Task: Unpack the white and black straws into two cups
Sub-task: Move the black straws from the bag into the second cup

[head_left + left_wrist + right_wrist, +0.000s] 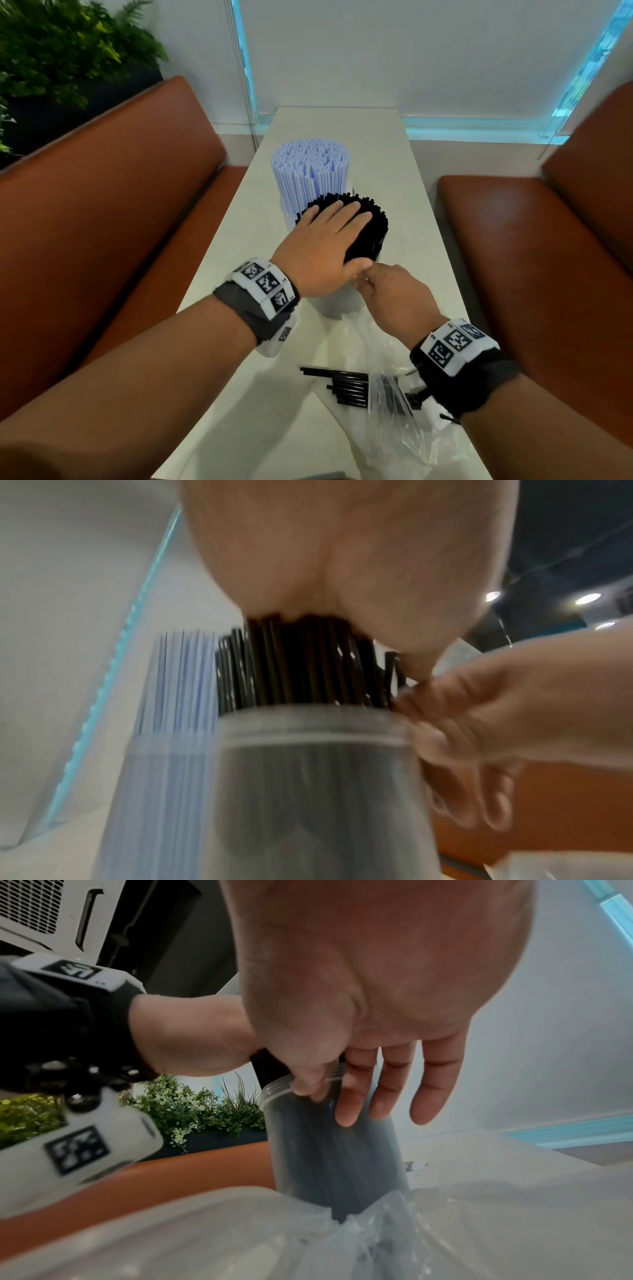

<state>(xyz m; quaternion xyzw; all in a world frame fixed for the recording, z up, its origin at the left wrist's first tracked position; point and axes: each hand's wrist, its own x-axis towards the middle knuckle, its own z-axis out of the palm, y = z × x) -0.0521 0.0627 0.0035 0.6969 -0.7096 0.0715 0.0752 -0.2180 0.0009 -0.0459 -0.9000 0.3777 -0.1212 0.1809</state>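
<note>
Most of the job looks done from where I stand: the white straws fill the far cup, standing upright in a tight bunch, and the black straws pack the near cup, which stands just in front of the white bundle on the pale table. The left hand lies flat across the tops of the black straws, fingers straight and together, pressing them level rather than gripping. The right hand is at the rim of that same cup, thumb and forefinger pinched at the edge; the left wrist view hints at a black straw between them, but it is too blurred to be sure what they grip, while the other fingers hang loose along the cup's wall. What remains is small, I judge: a handful of loose black straws lies on the table nearer the person, partly under the crumpled clear wrapper. Those need gathering and slotting into a cup already crowded, so the fit may be tight, and the empty wrapper is left to clear
</note>
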